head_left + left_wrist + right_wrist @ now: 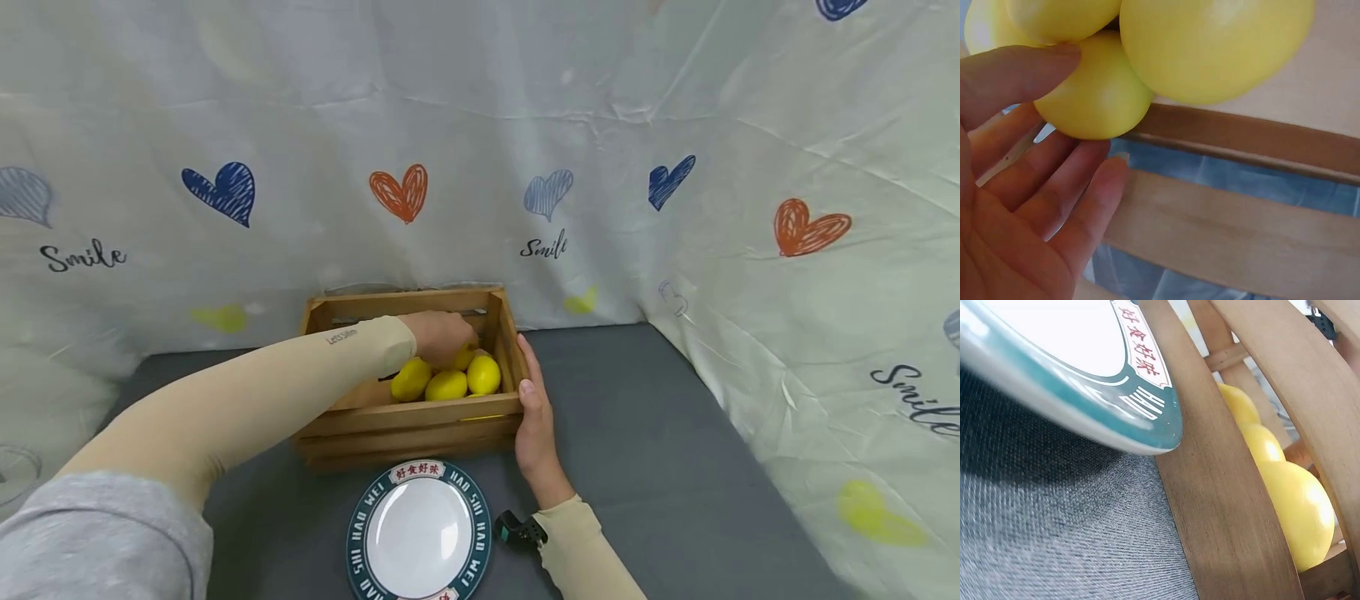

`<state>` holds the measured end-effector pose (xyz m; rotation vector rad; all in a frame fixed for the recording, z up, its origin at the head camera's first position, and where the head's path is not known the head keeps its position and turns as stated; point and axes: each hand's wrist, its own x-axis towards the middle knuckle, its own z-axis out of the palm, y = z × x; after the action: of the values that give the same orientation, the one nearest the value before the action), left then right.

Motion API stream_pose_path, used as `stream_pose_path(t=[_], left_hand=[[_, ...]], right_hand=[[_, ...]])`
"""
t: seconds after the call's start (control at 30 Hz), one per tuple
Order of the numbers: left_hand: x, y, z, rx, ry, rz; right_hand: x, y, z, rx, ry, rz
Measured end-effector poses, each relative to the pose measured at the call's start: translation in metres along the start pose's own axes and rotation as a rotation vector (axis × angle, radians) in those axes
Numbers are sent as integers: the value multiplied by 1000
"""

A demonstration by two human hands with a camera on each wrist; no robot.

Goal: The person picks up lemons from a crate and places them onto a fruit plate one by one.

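A wooden slatted crate (412, 425) stands at the back of the table with several yellow lemons (447, 386) inside. My left hand (444, 335) reaches down into its right half. In the left wrist view, the thumb lies on one lemon (1100, 94) and the fingers bend beneath it, pinching it among its neighbours. My right hand (536, 425) lies along the outer right side of the crate, its fingers extended against the wood. The right wrist view catches lemons (1294, 512) between the slats, while the right fingers are mostly out of that view.
A round plate (420, 533) with a white middle and a green lettered rim lies in front of the crate. Grey cloth (622, 433) covers the table. Behind and to the right hangs a pale curtain (465, 125) printed with hearts. A dark band (517, 530) circles the right wrist.
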<state>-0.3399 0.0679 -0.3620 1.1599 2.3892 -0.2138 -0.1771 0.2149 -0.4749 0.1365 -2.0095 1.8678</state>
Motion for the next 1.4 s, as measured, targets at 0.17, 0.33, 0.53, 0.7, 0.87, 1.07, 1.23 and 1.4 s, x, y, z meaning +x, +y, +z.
stream_pose_path(t=[0.17, 0.33, 0.53, 0.7, 0.87, 1.07, 1.23, 1.4], left_hand=[[6, -2, 6, -44, 2, 8], [10, 0, 8, -29, -4, 10], [12, 1, 11, -68, -25, -2], [11, -3, 15, -84, -29, -7], [6, -4, 9, -88, 0, -3], [-27, -7, -7, -128, 88, -25], [-57, -9, -16, -135, 183, 17], [-85, -6, -18, -137, 231, 22]], right_hand=[[-1, 1, 2, 7, 3, 2], [-1, 1, 1, 1, -2, -1], [-4, 4, 0, 23, 14, 9], [-4, 6, 1, 22, 7, 8], [0, 4, 1, 16, 18, -3], [4, 0, 5, 15, 1, -9], [7, 0, 5, 23, 0, -18], [3, 1, 2, -1, 16, -4]])
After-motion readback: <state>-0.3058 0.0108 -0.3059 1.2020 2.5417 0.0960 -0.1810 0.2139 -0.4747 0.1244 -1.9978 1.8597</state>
